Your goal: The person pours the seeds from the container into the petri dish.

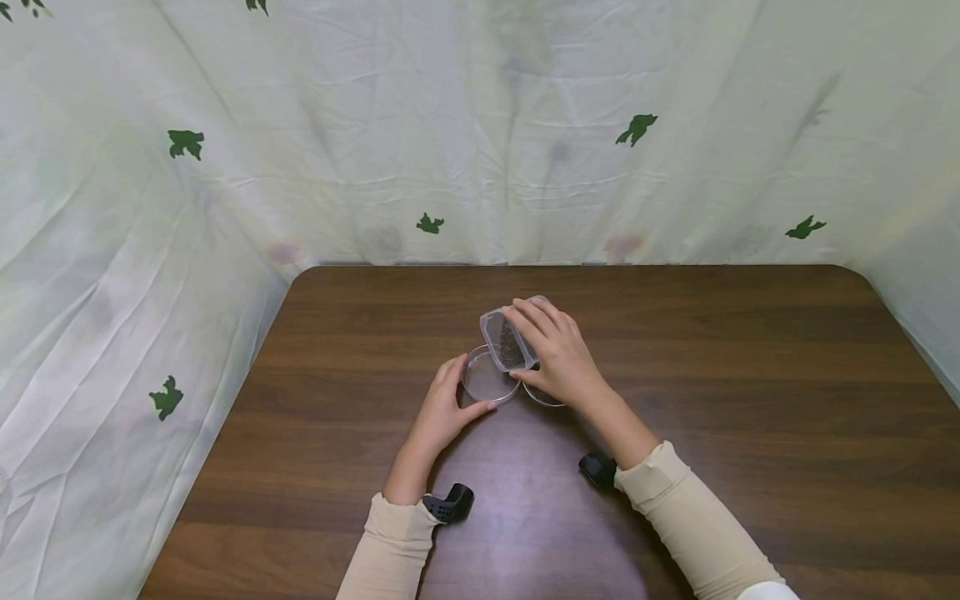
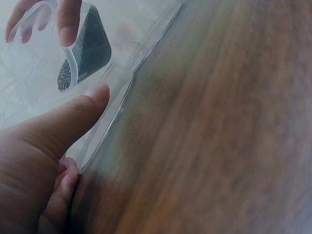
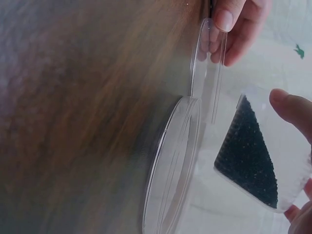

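My right hand point(image 1: 561, 354) grips a small clear plastic container point(image 1: 495, 329) by its sides and holds it tilted above a petri dish point(image 1: 487, 385). Black granules point(image 3: 248, 158) lie slanted inside the container, heaped toward one side, as the right wrist view shows. Around the left edge of that clear, shallow dish curves my left hand point(image 1: 442, 408), its thumb point(image 2: 97, 95) at the near rim and fingers at the far side. A second clear round dish point(image 3: 170, 165) lies close beside the first, partly hidden below my right hand in the head view.
The brown wood-grain table point(image 1: 360, 325) spreads around the hands. Behind it and to the sides hangs a pale curtain point(image 1: 480, 125) with green leaf-like patches. A black wrist device point(image 1: 450, 503) sits on my left wrist, another point(image 1: 597, 470) on my right.
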Tool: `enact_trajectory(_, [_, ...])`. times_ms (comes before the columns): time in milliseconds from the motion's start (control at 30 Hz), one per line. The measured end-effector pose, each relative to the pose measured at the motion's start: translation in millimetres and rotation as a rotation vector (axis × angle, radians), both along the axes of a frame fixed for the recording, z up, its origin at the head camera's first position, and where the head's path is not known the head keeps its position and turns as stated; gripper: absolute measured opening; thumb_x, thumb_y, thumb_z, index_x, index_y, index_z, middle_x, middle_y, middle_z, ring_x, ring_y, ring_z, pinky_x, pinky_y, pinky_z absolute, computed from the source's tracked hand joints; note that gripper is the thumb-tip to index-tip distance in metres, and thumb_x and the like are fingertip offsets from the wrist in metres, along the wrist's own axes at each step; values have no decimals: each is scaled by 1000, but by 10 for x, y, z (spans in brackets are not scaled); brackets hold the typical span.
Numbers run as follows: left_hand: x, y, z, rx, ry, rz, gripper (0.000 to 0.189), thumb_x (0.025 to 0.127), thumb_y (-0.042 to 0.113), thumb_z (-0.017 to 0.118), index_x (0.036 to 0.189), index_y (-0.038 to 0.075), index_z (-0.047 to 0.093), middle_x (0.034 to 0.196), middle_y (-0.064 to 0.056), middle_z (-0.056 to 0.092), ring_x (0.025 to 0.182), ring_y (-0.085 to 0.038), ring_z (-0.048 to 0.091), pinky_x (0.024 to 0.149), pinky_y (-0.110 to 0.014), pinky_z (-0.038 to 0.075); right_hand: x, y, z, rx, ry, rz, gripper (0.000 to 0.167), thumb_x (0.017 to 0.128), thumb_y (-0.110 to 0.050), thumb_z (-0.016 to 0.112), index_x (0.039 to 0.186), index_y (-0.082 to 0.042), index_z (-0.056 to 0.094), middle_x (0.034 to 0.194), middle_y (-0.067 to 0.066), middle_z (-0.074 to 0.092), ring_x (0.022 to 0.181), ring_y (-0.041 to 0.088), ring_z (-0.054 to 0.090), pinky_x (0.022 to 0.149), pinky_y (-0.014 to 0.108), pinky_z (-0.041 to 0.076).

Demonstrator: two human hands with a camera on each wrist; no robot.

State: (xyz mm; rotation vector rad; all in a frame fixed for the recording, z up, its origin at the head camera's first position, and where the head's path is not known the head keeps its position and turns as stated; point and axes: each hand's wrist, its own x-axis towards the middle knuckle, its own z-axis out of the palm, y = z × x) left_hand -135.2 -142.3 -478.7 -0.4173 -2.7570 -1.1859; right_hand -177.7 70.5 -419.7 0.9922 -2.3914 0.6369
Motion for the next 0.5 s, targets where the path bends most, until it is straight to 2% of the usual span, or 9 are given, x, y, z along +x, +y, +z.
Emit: enact_trajectory(500, [1,3,9,-5,-22,10,86,70,29,77,134,-5,33,131,-21,38,120,-31,37,99,-42,30,0,-27,19,19,18,2,96,55,-27,86,136,-14,36,139,8,34,126,30,27,97,49,27])
